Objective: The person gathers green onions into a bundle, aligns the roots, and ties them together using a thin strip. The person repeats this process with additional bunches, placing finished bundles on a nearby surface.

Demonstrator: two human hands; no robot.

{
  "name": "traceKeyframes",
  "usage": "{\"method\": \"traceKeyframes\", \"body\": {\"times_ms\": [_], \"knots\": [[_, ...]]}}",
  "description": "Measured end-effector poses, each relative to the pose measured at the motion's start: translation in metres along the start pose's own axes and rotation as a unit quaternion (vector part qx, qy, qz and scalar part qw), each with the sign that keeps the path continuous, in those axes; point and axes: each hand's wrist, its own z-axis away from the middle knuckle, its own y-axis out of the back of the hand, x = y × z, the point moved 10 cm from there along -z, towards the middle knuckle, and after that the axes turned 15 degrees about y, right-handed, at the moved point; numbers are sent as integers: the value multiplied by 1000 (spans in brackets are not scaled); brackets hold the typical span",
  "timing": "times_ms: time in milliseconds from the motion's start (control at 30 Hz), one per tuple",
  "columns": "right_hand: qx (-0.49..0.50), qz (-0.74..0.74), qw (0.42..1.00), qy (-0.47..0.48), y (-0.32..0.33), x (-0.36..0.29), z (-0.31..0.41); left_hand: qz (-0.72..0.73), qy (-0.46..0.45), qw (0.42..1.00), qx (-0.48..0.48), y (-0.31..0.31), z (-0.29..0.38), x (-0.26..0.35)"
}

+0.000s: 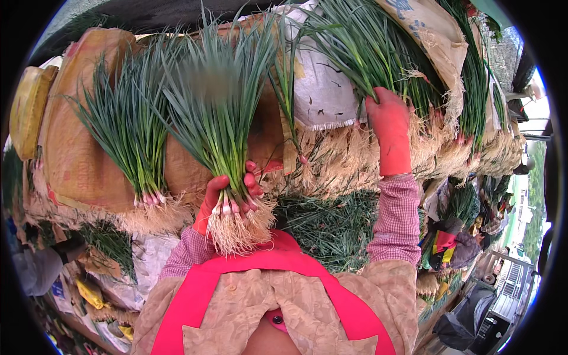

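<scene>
A thick bunch of scallions (228,151) stands upright against my apron, its pale roots hanging down. My left hand (217,191), in a red rubber glove, grips this bunch just above the pinkish bulbs. Further right, my right hand (387,116), gloved the same way, reaches onto a large pile of scallions (355,49). Its fingers close around some green stalks, though the fingertips are partly hidden. Between the hands, a few loose stalks with a pink bulb (303,159) lie at the edge of the sacking. Another bunch of scallions (142,146) rests to the left.
Brown woven sacks (88,133) and a white woven sack (326,88) cover the stacked scallions. Cut green leaves (328,226) litter the ground below. Another person (452,244) is at the right, near a vehicle (501,293). A grey sleeve (40,270) shows at the left edge.
</scene>
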Motion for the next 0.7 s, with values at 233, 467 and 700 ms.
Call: {"method": "traceKeyframes", "body": {"times_ms": [233,467,700], "knots": [[156,-169,972,40,27,-61,14,14,4,1000,18,4,0,-1],[55,-444,868,-215,-51,-48,32,-21,12,999,21,8,5,-1],[284,68,950,112,86,-74,5,-6,1,1000,25,6,4,1]]}}
